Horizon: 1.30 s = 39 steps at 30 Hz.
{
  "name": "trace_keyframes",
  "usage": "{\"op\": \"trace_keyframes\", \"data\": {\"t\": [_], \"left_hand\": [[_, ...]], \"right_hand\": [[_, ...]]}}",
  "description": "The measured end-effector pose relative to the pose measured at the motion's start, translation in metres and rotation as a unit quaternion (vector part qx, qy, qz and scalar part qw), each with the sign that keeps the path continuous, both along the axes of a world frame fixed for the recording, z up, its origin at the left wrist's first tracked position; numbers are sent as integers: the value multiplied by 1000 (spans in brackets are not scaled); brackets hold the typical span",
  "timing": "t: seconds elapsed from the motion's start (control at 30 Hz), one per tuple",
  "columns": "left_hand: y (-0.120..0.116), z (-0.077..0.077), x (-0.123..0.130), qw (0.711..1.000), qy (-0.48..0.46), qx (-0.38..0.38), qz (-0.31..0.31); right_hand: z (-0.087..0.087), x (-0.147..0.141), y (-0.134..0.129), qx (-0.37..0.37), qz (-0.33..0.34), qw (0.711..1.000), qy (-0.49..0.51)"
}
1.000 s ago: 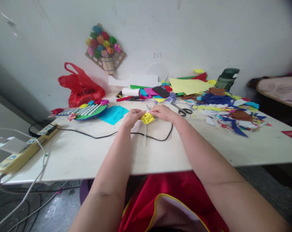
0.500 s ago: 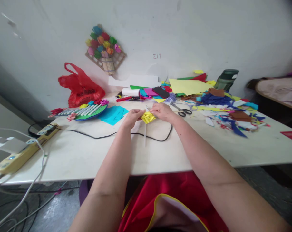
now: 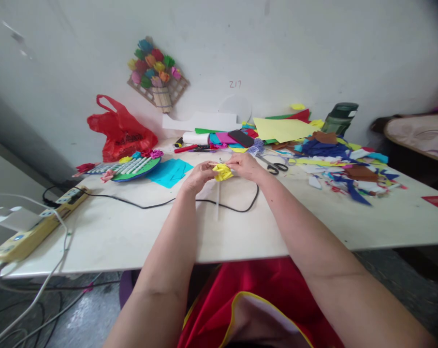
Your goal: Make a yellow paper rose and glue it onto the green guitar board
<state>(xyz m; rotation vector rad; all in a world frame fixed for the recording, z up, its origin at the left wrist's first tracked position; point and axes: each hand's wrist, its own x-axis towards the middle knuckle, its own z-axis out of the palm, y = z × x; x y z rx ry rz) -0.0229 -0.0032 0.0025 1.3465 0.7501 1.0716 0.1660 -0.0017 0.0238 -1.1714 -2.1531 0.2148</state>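
Between my two hands, over the middle of the table, is a crumpled yellow paper flower (image 3: 223, 172). My left hand (image 3: 200, 177) is closed at the flower's left side, its thumb and fingertips pinching the edge. From the right, my right hand (image 3: 245, 166) pinches the flower's upper right edge. A pale translucent stick (image 3: 217, 200), like a glue stick, points toward me below the flower. Its far end is hidden behind the flower. Just beyond my fingers a small whitish tip shows, too small to make out. Black-handled scissors (image 3: 277, 168) lie right of my right hand.
A black cable (image 3: 142, 207) runs from the power strip (image 3: 41, 222) under my left wrist. Blue paper (image 3: 170, 173) and a flower-trimmed green disc (image 3: 139, 169) lie left, before a red bag (image 3: 126, 135). Paper scraps (image 3: 349, 169) and a bottle (image 3: 340, 118) are at right.
The yellow flower has turned slightly in my fingers and shows a different face. My left fingers have shifted along its edge; my right hand has moved only a little.
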Motion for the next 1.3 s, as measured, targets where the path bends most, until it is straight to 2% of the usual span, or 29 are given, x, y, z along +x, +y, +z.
{"op": "trace_keyframes", "data": {"t": [0.27, 0.53, 0.73, 1.03, 1.3], "left_hand": [[0, -2, 8, 998, 10, 26, 48], [5, -8, 14, 995, 14, 51, 81], [3, -6, 17, 990, 34, 51, 131], [2, -6, 19, 991, 54, 67, 97], [-3, -1, 20, 990, 53, 46, 120]], "right_hand": [[-3, -3, 3, -22, -38, 999, -5], [-2, -3, 2, -23, -41, 999, -3], [5, -6, -5, -19, -90, 995, -37], [16, -9, -20, -12, -122, 982, -142], [16, -10, -22, 35, -107, 974, -196]]}}
